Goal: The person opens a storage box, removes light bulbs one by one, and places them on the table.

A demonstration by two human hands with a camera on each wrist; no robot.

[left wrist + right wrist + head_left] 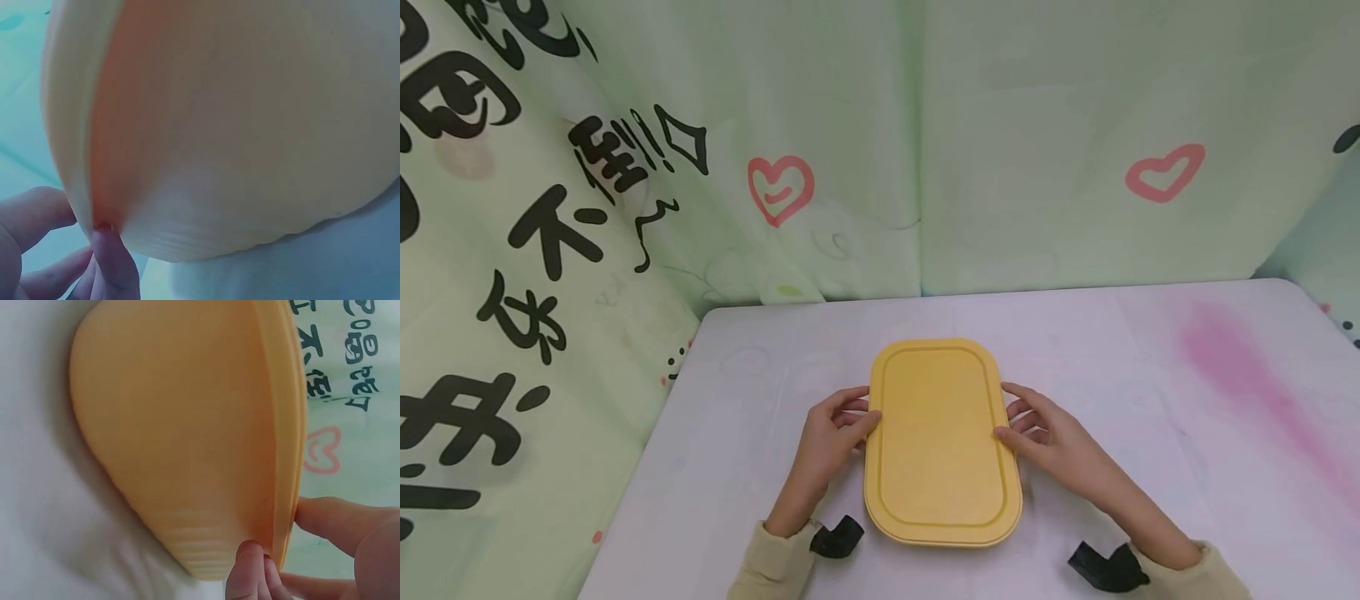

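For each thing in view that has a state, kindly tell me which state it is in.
Yellow box: held at two opposite sides.
Lid: on the box, looks closed.
Left hand: pinching the box's left edge.
Right hand: pinching the box's right edge.
Curtain: hanging behind the table.

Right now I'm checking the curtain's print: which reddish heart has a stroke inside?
The head view's left heart, nearer the black lettering, has a curved stroke inside; the right heart is hollow.

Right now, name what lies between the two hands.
A yellow container, with the left hand and right hand gripping its opposite sides, in the head view.
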